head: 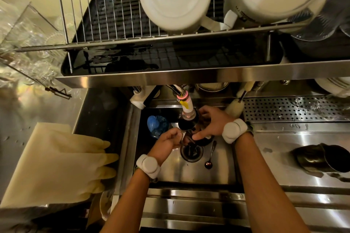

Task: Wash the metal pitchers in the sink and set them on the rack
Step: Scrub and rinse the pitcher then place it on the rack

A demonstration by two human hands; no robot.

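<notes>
Two metal pitchers are in view. At far left, cream rubber gloves [56,157] are laid on the counter. A blue rounded plastic item [156,124] is seen against the left wall of the steel sink [223,168].

The left hand [167,140] is curled, fingertips pinched on what looks like the handle of the small dark metal pitcher [189,126]. This pitcher is held low in the sink, above the round drain [191,152] and directly under the white faucet nozzle [186,108]. The right hand [210,122] is wrapped round it from the right. Its axis is judged roughly upright; its mouth cannot be made out. Its surface is dark and glossy.

The wire dish rack [113,24] lies up and beyond both hands, so an upward lift is needed.

A second dark metal pitcher [320,159] is laid on its side on the right drainboard, nearer the right hand.
</notes>
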